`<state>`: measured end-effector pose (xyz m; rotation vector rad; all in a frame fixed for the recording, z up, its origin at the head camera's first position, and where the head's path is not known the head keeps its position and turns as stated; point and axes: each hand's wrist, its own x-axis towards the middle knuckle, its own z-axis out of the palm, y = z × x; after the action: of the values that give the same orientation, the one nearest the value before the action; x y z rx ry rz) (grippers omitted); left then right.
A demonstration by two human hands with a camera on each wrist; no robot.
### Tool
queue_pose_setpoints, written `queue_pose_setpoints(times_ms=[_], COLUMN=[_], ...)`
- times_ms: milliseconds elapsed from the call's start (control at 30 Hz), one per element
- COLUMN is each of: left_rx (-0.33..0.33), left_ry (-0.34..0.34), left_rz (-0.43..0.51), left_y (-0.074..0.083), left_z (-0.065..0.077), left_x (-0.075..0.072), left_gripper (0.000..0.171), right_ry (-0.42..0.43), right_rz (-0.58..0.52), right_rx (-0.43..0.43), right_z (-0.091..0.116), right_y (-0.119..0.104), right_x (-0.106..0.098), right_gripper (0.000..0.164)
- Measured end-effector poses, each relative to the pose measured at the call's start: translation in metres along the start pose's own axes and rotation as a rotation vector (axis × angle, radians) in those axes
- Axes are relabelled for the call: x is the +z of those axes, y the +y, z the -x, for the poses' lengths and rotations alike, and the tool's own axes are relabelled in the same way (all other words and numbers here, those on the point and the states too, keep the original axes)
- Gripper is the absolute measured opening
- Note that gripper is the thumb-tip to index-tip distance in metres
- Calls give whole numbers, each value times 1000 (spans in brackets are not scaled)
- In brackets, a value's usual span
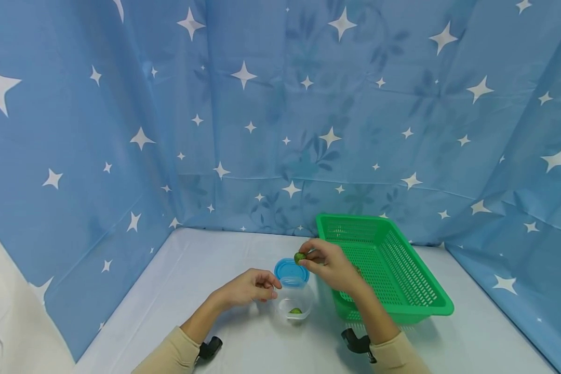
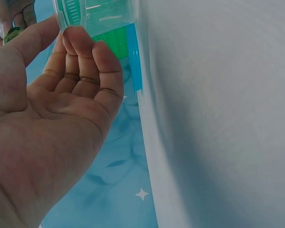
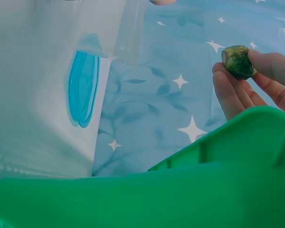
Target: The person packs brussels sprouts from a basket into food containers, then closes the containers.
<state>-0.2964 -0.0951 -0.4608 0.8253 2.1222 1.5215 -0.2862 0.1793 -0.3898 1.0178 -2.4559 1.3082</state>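
Note:
A green Brussels sprout (image 3: 238, 62) is pinched between the thumb and fingers of my right hand (image 1: 328, 264), raised above the table beside the green basket. In the right wrist view its pale cut stem end shows. My left hand (image 1: 254, 287) is at the left side of a small clear plastic container (image 1: 304, 302), its fingers loosely bent, with thumb and fingertips close by the rim in the left wrist view. Another Brussels sprout (image 1: 295, 311) lies inside the container. Just behind it, a blue lid (image 1: 292, 269) rests on the table.
To the right stands a large green perforated basket (image 1: 441, 306); my right forearm crosses over its near left corner and hides part of its inside. The white table (image 1: 168, 296) ends at a blue star-patterned curtain (image 1: 262, 130) at the back and sides.

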Motion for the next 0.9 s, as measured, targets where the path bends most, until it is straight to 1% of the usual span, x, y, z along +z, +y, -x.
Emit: queue_pose_setpoints(times_ms=[233, 400, 533, 667, 900], left_rx=[1, 0, -1, 0, -3], left_ry=[-3, -2, 1, 0, 1], left_rz=[2, -3, 0, 0, -4], left_y=[-1, -1, -1, 0, 0], left_z=[0, 1, 1, 1, 1], left_x=[0, 0, 0, -1, -1], left_gripper=[27, 27, 27, 26, 26], right_ry=[-70, -129, -178, -227, -275], right_rz=[14, 56, 62, 47, 67], right_rx=[-30, -30, -6, 23, 58], right_z=[1, 1, 1, 1, 1], right_y=[2, 5, 4, 2, 1], right_x=[5, 9, 11, 12, 15], right_gripper=[15, 15, 14, 14, 14])
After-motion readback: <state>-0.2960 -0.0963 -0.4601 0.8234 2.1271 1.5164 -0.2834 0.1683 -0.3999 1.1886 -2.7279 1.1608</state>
